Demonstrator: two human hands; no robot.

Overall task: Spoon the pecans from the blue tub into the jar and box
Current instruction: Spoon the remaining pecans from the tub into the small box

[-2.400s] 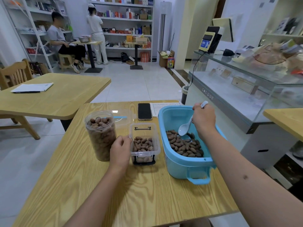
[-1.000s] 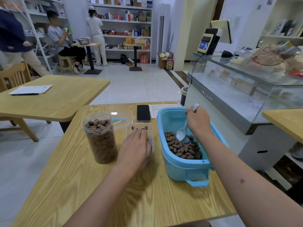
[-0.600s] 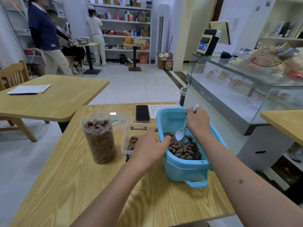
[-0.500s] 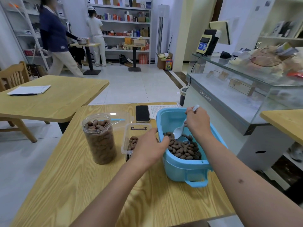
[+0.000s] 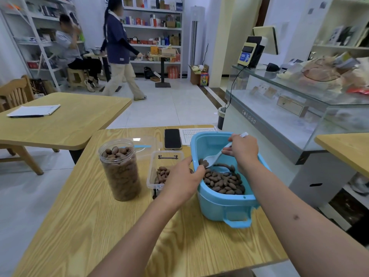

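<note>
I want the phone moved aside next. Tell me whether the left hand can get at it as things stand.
Probably yes. The left hand rests on the blue tub rim holding nothing, and the phone lies uncovered beyond the clear box, so it could reach over the box.

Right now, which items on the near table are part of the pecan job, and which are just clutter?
In use:
light blue plastic tub of brown pecans
white plastic spoon, held by right hand
tall clear plastic jar
clear rectangular plastic box
left hand at the tub's rim

Lying about:
black smartphone
printed white sheet
clear lid
</note>
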